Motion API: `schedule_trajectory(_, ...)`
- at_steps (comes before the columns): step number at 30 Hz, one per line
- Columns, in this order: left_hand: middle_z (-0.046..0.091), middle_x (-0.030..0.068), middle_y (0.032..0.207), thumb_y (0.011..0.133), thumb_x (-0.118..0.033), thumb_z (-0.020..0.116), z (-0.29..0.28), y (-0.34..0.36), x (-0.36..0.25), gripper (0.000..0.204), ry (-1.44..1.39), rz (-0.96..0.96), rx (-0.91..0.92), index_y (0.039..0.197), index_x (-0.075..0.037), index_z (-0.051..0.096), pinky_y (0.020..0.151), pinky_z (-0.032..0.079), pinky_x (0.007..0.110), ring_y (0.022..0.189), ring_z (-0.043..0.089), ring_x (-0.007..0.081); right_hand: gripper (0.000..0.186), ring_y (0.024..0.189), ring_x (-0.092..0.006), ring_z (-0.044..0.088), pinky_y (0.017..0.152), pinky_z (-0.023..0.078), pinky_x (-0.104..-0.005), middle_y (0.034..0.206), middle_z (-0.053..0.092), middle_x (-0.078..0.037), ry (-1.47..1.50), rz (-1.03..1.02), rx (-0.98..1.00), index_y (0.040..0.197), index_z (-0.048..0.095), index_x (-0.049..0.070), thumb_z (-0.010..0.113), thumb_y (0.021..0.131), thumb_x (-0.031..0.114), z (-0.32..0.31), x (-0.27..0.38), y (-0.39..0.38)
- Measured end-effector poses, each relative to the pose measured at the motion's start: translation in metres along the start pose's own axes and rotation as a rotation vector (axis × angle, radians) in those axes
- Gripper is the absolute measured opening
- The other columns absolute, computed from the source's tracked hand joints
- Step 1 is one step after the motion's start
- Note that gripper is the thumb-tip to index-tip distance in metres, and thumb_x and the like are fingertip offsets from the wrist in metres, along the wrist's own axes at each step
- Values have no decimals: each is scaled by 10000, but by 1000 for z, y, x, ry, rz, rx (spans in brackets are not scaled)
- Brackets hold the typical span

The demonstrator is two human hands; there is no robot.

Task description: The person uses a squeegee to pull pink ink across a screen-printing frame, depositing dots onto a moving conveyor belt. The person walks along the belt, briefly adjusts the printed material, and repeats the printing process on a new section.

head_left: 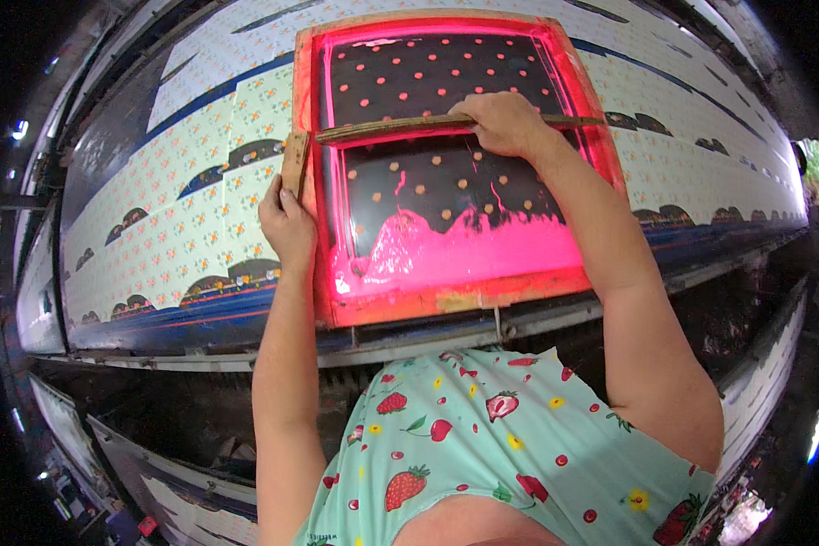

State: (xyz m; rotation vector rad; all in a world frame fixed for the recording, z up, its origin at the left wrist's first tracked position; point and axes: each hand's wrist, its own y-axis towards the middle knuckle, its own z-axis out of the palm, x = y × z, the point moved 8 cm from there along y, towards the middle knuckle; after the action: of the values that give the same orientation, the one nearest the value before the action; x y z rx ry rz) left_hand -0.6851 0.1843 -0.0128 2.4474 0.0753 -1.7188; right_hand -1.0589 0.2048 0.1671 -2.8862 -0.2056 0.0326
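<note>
A screen printing frame [307, 82] with pink-stained wooden edges lies flat on the printed fabric in front of me. Across its dark, dotted mesh [437, 68] runs a long wooden squeegee [387, 128], roughly midway between the far and near edges. My right hand [508, 125] grips the squeegee from above, near its middle. My left hand [288, 223] is closed around a short wooden handle [295, 156] on the frame's left side. Bright pink ink [482, 247] pools along the near part of the mesh, with thin streaks reaching toward the squeegee.
Pale fabric pieces [200, 136] with small flower prints cover the long table on both sides, with dark scalloped gaps between them. A metal rail [555, 317] follows the table's near edge, close to my body. More printed fabric [678, 182] extends right.
</note>
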Motion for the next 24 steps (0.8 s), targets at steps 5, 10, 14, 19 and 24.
schedule_trajectory(5, 713, 274, 1355, 1100, -184, 580, 0, 0, 1, 429, 34, 15, -22, 1449, 36, 699, 1139, 492, 469, 1277, 667, 402, 359, 1074, -368, 771, 903, 620, -534, 1123, 795, -113, 0, -19, -61, 1243, 801, 200, 657, 925, 118, 4, 56, -86)
schedule_trajectory(10, 712, 279, 1337, 1079, -214, 589, 1, 6, 15, 450, 30, 13, -11, 1443, 26, 704, 1124, 498, 498, 1264, 661, 430, 317, 1002, -360, 767, 841, 620, -532, 1024, 768, -102, 18, -47, -115, 1196, 805, 198, 651, 931, 120, 10, 103, -151)
schedule_trajectory(14, 710, 289, 1307, 1077, -216, 590, -3, 2, 8, 454, 67, 47, -44, 1441, 30, 703, 1122, 497, 501, 1261, 659, 437, 324, 963, -353, 765, 827, 622, -523, 1003, 760, -85, 21, -57, -159, 1186, 806, 172, 656, 906, 106, 10, 133, -195)
schedule_trajectory(19, 709, 294, 1282, 1064, -202, 595, 4, 5, 8, 453, 152, -23, 16, 1429, 43, 705, 1122, 496, 506, 1262, 655, 445, 383, 1041, -323, 733, 895, 602, -479, 1104, 768, -63, 10, -63, -181, 1238, 795, 169, 693, 873, 112, 18, 140, -225)
schedule_trajectory(24, 758, 307, 1325, 1035, -333, 653, -1, 3, 3, 536, 120, -37, -42, 1372, 76, 731, 1100, 537, 483, 1263, 719, 446, 577, 1162, -348, 680, 996, 557, -494, 1257, 732, -144, 83, -177, -187, 1258, 777, 119, 875, 847, 512, 25, 142, -241)
